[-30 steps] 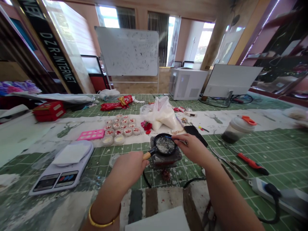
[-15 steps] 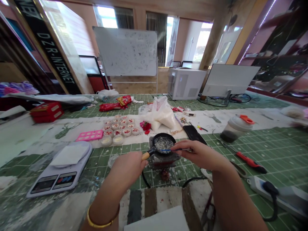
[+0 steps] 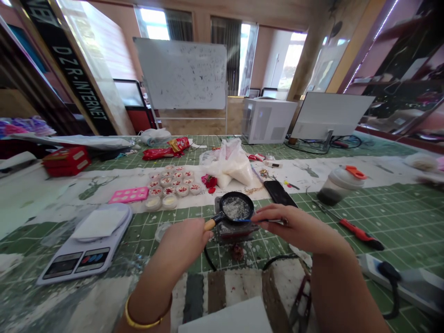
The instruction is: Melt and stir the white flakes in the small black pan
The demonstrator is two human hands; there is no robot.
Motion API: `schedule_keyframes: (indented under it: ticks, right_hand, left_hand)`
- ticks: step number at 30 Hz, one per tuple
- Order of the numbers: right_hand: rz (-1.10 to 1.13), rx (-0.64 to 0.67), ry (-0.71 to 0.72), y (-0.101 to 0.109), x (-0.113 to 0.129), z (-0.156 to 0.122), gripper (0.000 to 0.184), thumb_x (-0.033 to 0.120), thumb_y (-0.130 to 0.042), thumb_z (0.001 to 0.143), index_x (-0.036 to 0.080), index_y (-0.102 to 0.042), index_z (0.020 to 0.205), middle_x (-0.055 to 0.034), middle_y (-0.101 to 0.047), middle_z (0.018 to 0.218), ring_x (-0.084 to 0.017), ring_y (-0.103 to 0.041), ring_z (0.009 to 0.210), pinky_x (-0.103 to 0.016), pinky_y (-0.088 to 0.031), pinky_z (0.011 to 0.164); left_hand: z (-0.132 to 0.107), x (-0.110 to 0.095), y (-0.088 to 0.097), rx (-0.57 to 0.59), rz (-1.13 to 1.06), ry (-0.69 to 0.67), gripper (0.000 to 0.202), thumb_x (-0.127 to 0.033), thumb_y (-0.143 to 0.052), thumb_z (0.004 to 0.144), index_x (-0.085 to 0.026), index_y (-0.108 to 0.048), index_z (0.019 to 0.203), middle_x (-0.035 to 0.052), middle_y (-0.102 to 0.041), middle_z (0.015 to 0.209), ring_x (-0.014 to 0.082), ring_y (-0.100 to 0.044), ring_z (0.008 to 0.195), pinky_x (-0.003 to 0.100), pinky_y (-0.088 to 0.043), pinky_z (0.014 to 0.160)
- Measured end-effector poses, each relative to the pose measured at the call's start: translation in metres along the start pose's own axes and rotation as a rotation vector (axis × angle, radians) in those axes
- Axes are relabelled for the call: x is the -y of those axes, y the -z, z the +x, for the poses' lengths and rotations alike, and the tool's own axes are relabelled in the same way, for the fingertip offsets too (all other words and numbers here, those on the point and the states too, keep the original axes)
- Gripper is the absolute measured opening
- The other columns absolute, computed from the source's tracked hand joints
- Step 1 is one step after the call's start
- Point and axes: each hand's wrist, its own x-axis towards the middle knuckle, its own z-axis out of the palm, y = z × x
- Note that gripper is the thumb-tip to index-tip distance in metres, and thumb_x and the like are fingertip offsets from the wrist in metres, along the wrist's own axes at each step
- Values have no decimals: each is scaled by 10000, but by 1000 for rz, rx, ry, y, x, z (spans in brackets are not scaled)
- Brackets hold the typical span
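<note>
My left hand (image 3: 185, 241) is wrapped round the wooden handle (image 3: 209, 225) of a small black frying pan (image 3: 251, 201). The pan sits over a small dark hot plate (image 3: 233, 235). White flakes (image 3: 236, 207) in a clear liquid lie in the pan. Between the fingers of my right hand (image 3: 294, 227) is a thin blue stick (image 3: 243, 220), its tip at the pan's near right edge. Behind the pan stand several small clear cups (image 3: 182, 190) with white filling, most topped with red bits. A plastic bag of white granules (image 3: 237, 173) rests beyond the pan.
On the left are a kitchen scale (image 3: 83, 245) with white paper on it and a pink mould (image 3: 128, 194). To the right lie a black phone (image 3: 279, 193), a red-handled screwdriver (image 3: 360, 235), a shaker bottle (image 3: 342, 185) and a power strip (image 3: 398, 284). Scissors (image 3: 301, 300) are near my right forearm.
My right hand has moved right and slightly nearer to me, drawing the blue stick from the pan's middle to its near right edge. My left hand stays on the handle.
</note>
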Motion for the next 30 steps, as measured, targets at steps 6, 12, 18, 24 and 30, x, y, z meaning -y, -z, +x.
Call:
schedule_keyframes:
  ticks: [6, 12, 18, 24, 30]
  right_hand:
    - [-66, -71, -82, -1, 0, 2, 294, 321, -410, 840, 276, -630, 1031, -28, -640, 1019, -196, -560, 957, -322, -435, 831]
    - [-60, -117, -107, -4, -3, 7, 300, 307, -409, 840, 259, -627, 1040, -43, -638, 1024, -196, -568, 936, -332, -434, 824]
    - [15, -11, -28, -5, -2, 8, 283, 313, -421, 835, 289, -633, 1021, -19, -643, 1003, -174, -580, 900, -292, -452, 779]
    - [-18, -85, -71, -8, -1, 12, 289, 307, -422, 834, 258, -632, 1026, -41, -645, 997, -187, -575, 918, -318, -435, 822]
    - [-29, -169, -143, -15, -2, 18, 308, 330, -410, 838, 250, -626, 1043, -56, -644, 981, -198, -579, 903, -337, -432, 818]
  left_hand:
    - [0, 1, -1, -22, 5, -13, 302, -412, -352, 821, -193, -552, 765, 51, -640, 781, 217, -606, 715, 275, -369, 567]
    - [-1, 1, -1, -28, 1, -3, 301, -422, -363, 813, -193, -550, 758, 55, -643, 771, 209, -599, 702, 271, -357, 555]
    - [-1, 2, -1, -10, -11, -1, 309, -431, -370, 811, -188, -553, 756, 58, -642, 771, 207, -602, 712, 273, -360, 561]
    - [0, 1, 0, -7, -6, 4, 311, -424, -366, 815, -186, -558, 762, 58, -642, 778, 213, -609, 720, 273, -358, 556]
    - [0, 1, 0, -5, -2, 13, 313, -421, -364, 818, -181, -560, 773, 56, -640, 781, 212, -609, 719, 267, -366, 561]
